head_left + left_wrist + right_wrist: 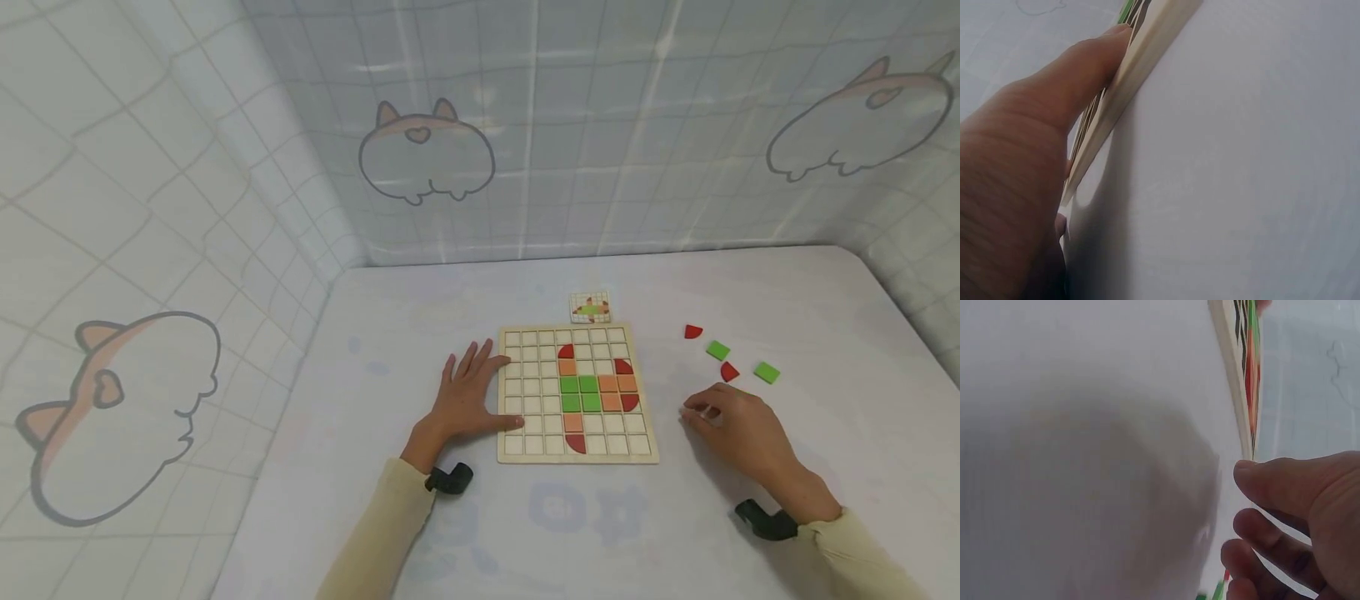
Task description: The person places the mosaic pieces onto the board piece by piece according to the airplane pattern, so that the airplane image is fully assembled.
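Note:
A square wooden grid board lies on the table, with green squares, orange squares and red quarter-circle pieces set in its cells. My left hand rests at the board's left side, fingers spread. Its thumb lies over the rim onto the grid, also seen in the left wrist view. To the right of the board, my right hand hovers over the table, fingers loosely bent. In the right wrist view its thumb stands apart from the fingers, with nothing between them.
Two loose red quarter-circles and two loose green squares lie beyond my right hand. A small pattern card sits just behind the board's far edge. A white tiled-print curtain rises behind the table.

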### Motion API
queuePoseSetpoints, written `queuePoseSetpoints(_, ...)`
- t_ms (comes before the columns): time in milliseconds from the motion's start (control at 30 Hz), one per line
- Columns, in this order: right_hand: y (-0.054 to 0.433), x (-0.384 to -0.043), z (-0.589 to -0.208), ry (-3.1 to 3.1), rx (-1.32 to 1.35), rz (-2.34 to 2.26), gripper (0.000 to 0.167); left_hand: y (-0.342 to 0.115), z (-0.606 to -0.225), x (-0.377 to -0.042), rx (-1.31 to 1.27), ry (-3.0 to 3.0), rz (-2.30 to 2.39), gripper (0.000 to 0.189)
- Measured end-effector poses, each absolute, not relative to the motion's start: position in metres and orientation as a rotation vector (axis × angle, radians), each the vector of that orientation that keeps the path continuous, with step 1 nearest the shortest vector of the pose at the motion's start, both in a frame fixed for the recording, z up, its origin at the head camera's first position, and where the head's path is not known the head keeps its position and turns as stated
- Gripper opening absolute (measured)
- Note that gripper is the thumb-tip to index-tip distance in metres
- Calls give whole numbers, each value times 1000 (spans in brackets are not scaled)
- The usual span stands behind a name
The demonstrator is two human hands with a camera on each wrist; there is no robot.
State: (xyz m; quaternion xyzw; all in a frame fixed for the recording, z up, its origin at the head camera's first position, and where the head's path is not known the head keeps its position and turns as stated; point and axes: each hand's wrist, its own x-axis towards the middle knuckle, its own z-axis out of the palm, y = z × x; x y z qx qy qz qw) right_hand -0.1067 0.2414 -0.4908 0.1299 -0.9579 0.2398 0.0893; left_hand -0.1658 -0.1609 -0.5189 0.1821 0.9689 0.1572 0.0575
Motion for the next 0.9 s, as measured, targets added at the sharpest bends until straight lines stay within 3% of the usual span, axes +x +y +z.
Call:
queuePoseSetpoints(367, 279, -116, -487, -2918, 283, 581, 31, -161, -517, -164, 537, 2925, 470, 100)
queuePoseSetpoints(900, 279, -131, -485, -2913, 511, 573, 17, -161, -519, -165, 545, 2931, 449, 100)
